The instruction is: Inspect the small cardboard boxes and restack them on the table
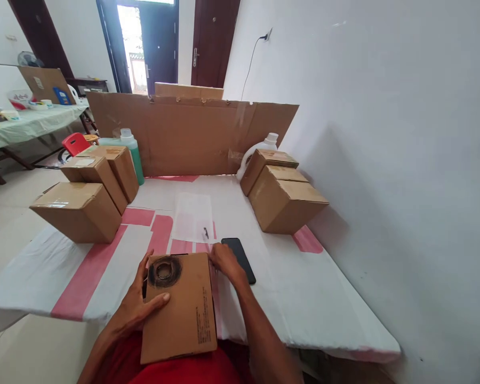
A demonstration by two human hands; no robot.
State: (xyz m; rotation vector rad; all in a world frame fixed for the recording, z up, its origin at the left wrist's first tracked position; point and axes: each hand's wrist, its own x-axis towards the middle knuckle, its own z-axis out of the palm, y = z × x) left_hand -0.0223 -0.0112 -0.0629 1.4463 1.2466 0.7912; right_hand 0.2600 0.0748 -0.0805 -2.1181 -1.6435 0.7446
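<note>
A brown cardboard box (180,309) rests at my lap against the table's near edge, tilted toward me. Near its top left corner is a round patch scribbled in black, and small print runs along its right side. My left hand (146,298) grips the box's left side, thumb on the front face. At the upper right edge is my right hand (224,258), its fingers closed; what they hold is hidden. A small dark thin object (206,233) shows just beyond these fingers, over a white paper sheet (192,213). Beside my right hand lies a black phone (240,261).
Closed cardboard boxes stand at the left (84,208) and right (288,202) of the cloth-covered table. Behind them are a green-liquid bottle (135,154) and a white jug (271,141). A cardboard panel (192,136) stands along the back; a wall (404,160) borders the right.
</note>
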